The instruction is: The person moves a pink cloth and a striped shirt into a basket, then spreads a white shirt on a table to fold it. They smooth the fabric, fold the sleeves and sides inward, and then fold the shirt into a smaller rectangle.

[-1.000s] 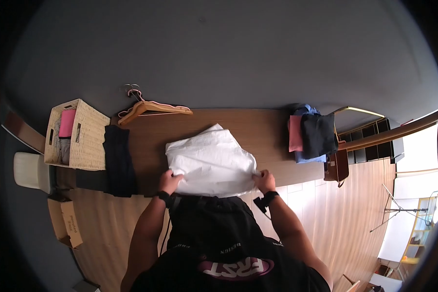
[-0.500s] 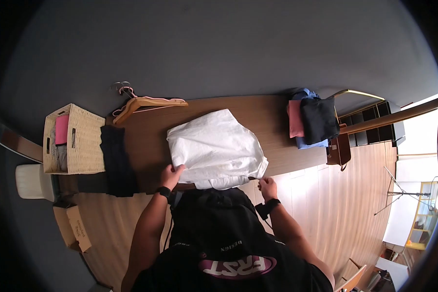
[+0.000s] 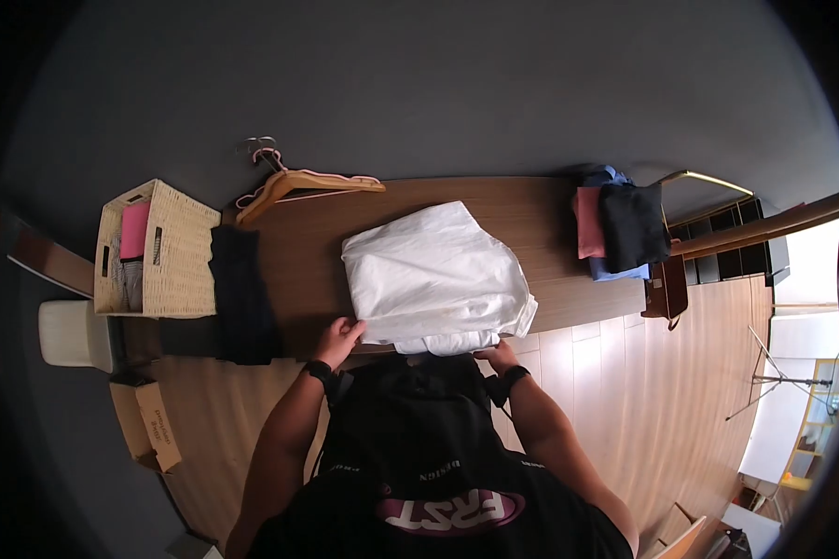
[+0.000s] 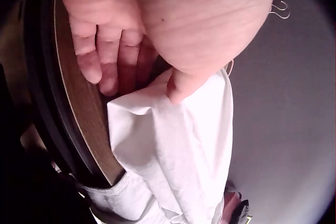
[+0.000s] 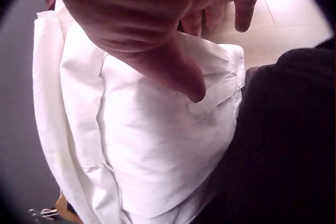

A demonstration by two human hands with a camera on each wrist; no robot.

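Both hands' fingers pinch crumpled white cloth (image 3: 435, 279) on smooth wooden table (image 3: 531, 210).

matt white cloth shirt (image 3: 433, 279), wood table (image 3: 308, 252)

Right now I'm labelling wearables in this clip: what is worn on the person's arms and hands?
Both forearms are bare, with no sleeves reaching them and no gloves. The left wrist carries a black band. The right wrist carries a black band with a small dark block fixed to it. The left hand and right hand show no rings that I can make out.
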